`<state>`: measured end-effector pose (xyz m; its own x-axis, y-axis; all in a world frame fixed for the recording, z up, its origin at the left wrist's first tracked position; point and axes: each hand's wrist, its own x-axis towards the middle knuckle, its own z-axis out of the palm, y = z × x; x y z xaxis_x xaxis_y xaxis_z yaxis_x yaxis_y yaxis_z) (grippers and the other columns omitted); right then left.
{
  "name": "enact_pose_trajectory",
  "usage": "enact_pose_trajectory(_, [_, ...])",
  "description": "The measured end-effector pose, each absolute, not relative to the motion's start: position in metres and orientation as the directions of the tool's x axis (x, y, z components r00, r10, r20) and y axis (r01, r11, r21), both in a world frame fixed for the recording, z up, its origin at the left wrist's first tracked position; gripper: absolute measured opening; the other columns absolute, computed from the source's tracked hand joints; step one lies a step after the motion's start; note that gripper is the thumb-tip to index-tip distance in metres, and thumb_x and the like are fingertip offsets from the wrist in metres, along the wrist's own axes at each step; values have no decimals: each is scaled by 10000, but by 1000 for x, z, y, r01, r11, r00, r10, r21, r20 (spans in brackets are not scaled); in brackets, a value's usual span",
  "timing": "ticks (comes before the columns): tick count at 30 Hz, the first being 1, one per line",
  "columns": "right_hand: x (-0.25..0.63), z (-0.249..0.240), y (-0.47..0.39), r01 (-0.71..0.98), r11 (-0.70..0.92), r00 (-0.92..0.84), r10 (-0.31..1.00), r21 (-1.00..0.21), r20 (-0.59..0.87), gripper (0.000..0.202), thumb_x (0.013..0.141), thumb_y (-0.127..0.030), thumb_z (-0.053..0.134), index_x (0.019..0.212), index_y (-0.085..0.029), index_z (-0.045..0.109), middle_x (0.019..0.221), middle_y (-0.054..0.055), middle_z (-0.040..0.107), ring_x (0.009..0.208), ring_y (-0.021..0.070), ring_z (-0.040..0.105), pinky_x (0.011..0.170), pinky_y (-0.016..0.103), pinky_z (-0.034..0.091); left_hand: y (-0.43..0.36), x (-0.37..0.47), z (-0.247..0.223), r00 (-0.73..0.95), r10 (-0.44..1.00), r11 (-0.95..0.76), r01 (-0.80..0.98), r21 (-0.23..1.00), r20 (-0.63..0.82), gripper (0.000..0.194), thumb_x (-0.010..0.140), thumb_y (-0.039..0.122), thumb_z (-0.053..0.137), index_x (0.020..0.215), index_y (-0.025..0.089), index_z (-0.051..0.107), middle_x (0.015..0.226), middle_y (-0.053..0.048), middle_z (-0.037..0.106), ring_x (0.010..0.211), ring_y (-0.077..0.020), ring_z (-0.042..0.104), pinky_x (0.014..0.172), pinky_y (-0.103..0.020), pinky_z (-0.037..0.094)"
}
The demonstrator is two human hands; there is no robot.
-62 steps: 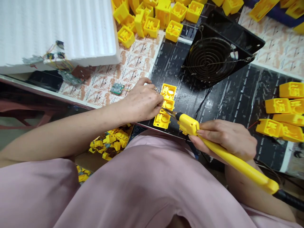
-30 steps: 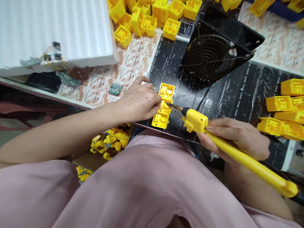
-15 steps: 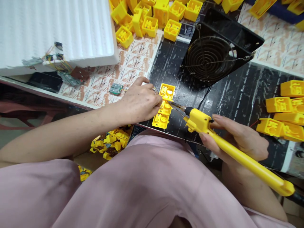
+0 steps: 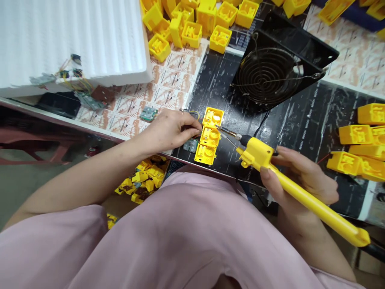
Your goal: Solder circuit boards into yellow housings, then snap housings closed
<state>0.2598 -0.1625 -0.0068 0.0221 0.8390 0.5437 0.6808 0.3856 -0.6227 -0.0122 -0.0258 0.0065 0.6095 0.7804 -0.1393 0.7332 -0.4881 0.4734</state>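
My right hand [image 4: 303, 176] grips a yellow soldering iron [image 4: 313, 200] with a solder feed on its front. The iron's metal tip reaches the upper part of a row of three yellow plastic housings [image 4: 209, 136] on the black work surface. At the row's left edge my left hand [image 4: 176, 130] is closed in a pinch, thumb against forefinger. What lies between those fingertips is too small to make out. Thin wires [image 4: 195, 114] curve just behind them, and a small circuit board [image 4: 190, 145] lies under the hand, beside the housings.
A black fan [image 4: 267, 72] with a wire grille stands behind the housings. Many yellow housings [image 4: 192, 34] sit at the back, more [image 4: 357, 134] at the right. White foam [image 4: 75, 36] carries wired parts at left. Another circuit board [image 4: 148, 113] lies near my left wrist.
My left hand has drawn back slightly left and lower, its fingers now pinched, uncovering the wires and the circuit board beside the housings. The soldering iron has shifted slightly right in view.
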Motion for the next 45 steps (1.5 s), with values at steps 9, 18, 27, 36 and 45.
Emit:
enact_pose_trajectory(9, [250,-7,-148,578,593,-117,740,-560,663,227,792,-126,856,903,-207,676,722,-8,742,600,173,740,493,240,627,-23,17,15,581,780,-561,814,151,-235,336,934,279,471,1013,179,782,930,-62,789,883,-220,742,761,-288,502])
enact_pose_trajectory(18, [246,-2,-146,645,614,-262,737,-455,624,251,829,-172,852,938,-223,632,766,6,764,619,179,750,525,260,632,-16,20,15,651,730,-646,757,100,-210,343,913,257,456,936,175,789,837,-58,765,850,-226,731,802,-321,518])
enact_pose_trajectory(27, [250,14,-144,634,586,-250,773,-504,583,218,825,-102,830,883,-183,636,729,13,741,599,139,725,532,207,612,-14,20,16,677,701,-678,730,86,-222,313,902,240,468,870,169,771,820,-63,747,845,-230,724,774,-313,515])
enact_pose_trajectory(36, [248,-1,-143,615,608,-244,752,-503,612,235,832,-160,841,923,-231,636,770,-8,752,610,159,734,507,246,604,-14,22,19,673,701,-682,729,56,-236,309,898,225,454,843,179,755,802,-49,733,835,-224,724,738,-298,498])
enact_pose_trajectory(45, [259,3,-147,644,561,-116,744,-520,658,240,783,-92,839,883,-240,677,735,-12,748,568,163,716,487,247,610,-13,24,19,663,703,-675,736,52,-258,306,915,231,479,879,175,777,825,-60,746,843,-229,722,761,-314,502])
